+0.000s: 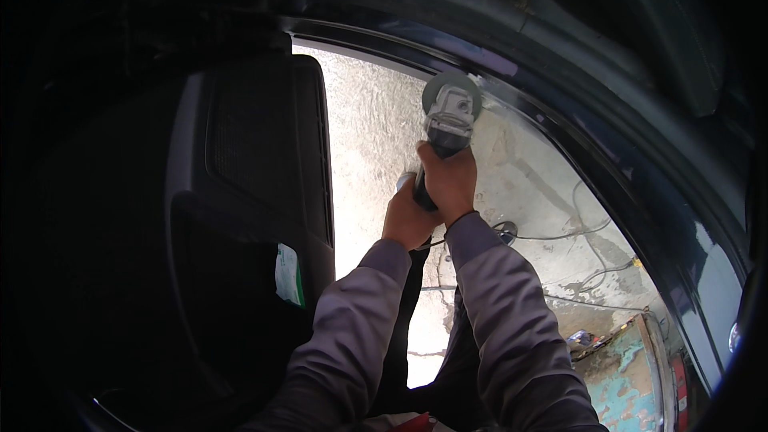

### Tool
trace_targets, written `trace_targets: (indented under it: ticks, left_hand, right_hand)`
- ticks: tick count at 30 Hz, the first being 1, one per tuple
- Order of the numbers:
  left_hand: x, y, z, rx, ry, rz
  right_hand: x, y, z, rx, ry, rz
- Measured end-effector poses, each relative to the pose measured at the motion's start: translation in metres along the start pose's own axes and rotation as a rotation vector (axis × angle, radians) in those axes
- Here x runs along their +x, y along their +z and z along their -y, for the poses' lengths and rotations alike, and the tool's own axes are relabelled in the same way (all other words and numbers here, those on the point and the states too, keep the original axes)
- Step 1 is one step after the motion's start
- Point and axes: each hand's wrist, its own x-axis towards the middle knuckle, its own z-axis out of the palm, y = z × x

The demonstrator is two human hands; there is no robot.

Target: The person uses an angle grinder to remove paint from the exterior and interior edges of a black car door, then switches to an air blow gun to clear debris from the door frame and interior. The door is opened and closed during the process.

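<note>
— What have you got in your hands?

— An angle grinder (448, 124). My right hand (450, 180) is clamped round its dark body, just behind the grey head. My left hand (408, 216) sits lower and to the left, closed on the rear end of the handle. Both grips are tight on the tool, with fingers wrapped all the way round.

— Where is the grinder itself?

— Held up and away from me, in the open doorway of a car. Its round disc guard (452, 90) is at the top, right against the dark blue door frame (576, 144) where the frame curves over. I cannot tell whether the disc is actually touching the metal.

— What is around you?

— The open car door (248, 192) stands to my left, with its dark inner panel facing me and a small white and green slip (289, 274) tucked in the lower pocket. Between door and frame I see the pale concrete ground (376, 136) outside, brightly lit. Thin cables (576, 232) run across it on the right. The grinder's own cord (432, 244) hangs from under my wrists. Near the lower right edge of the frame stands a worn turquoise drum (632, 368) with rusty patches.

— And your sleeves?

— Greyish purple, long, both coming up from the bottom.
</note>
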Motion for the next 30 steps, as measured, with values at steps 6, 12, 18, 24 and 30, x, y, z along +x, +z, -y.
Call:
trace_targets:
  ticks: [6,12,18,24,30]
  left_hand:
    - [0.0,0.005,0.003,-0.033,-0.003,0.034]
    - [0.004,0.008,0.002,0.071,0.002,0.012]
    - [0.002,0.014,-0.002,0.059,0.0,-0.021]
    - [0.001,0.019,-0.012,0.062,-0.006,-0.019]
    - [-0.001,0.021,-0.017,0.105,0.004,0.026]
  right_hand:
    - [0.0,-0.001,-0.005,0.13,-0.068,-0.067]
    - [0.004,-0.004,-0.01,0.106,-0.047,-0.003]
    - [0.009,-0.006,-0.016,0.047,-0.053,-0.023]
    - [0.011,-0.015,-0.019,0.109,-0.005,0.02]
    - [0.01,-0.019,-0.014,0.181,-0.023,-0.056]
